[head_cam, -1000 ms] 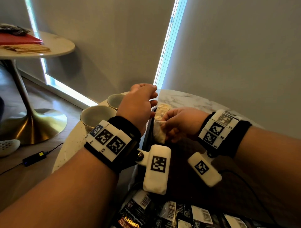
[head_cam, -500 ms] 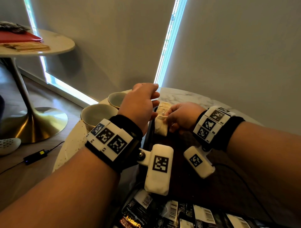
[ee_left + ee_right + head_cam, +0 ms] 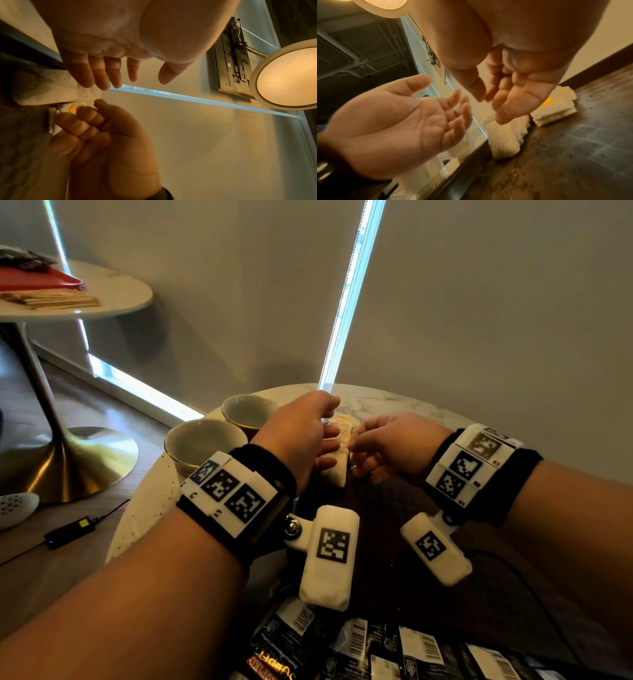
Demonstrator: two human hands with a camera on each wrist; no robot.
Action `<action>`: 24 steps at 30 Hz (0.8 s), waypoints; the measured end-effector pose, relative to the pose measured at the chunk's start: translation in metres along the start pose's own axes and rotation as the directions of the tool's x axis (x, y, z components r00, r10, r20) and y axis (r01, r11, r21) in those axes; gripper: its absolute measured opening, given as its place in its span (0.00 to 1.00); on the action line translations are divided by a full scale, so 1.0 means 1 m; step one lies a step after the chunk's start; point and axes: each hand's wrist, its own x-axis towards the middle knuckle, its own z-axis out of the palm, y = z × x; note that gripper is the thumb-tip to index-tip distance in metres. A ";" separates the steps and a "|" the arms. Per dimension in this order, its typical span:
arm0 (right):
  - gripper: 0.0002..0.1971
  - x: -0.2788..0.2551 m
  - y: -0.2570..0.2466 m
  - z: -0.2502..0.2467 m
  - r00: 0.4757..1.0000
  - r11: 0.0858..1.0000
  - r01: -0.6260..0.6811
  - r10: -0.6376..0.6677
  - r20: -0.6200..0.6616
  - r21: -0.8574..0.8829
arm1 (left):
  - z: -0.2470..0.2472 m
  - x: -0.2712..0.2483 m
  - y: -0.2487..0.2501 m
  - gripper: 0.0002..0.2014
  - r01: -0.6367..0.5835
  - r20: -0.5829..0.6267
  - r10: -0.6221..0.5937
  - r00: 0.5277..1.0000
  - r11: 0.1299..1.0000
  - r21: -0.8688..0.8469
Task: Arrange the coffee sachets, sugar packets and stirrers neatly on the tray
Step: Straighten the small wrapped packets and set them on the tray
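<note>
My left fingers [image 3: 453, 116] are spread and nearly straight, palm turned up, holding nothing. My left hand [image 3: 301, 436] hovers just above the sugar packets [image 3: 337, 470], and I cannot tell whether the fingertips brush the paper. My right fingers [image 3: 80, 121] are loosely curled toward the palm; nothing sits inside them, though the thumb tip comes close to the top packet with the yellow mark. My right hand [image 3: 394, 443] hangs just to the right of the sugar packets, apart from my left hand by a small gap.

The sugar packets lie on the dark tray [image 3: 394, 508], at its far left corner, in 2 pale groups: a crumpled bundle against the tray's left rim and a flatter stack [image 3: 554, 108] just beside it, farther from me. Near me from the sugar packets, along the tray's near edge, a row of black coffee sachets [image 3: 359, 648] lies with white barcode labels showing.

To the left of the sugar packets, off the tray, 2 cups [image 3: 205, 443] stand on the round marble table [image 3: 387, 402], one behind the other. Well to the left of them, a second round table [image 3: 116, 292] on a brass foot carries a red folder [image 3: 37, 280]. On the wooden floor below it lies a small black adapter [image 3: 70, 532] with its cable.
</note>
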 end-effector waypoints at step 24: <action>0.08 0.011 0.007 0.003 0.999 0.993 -0.025 0.021 0.036 0.118 | 0.000 0.001 -0.003 0.12 -0.012 0.068 0.001 0.998 0.987 0.161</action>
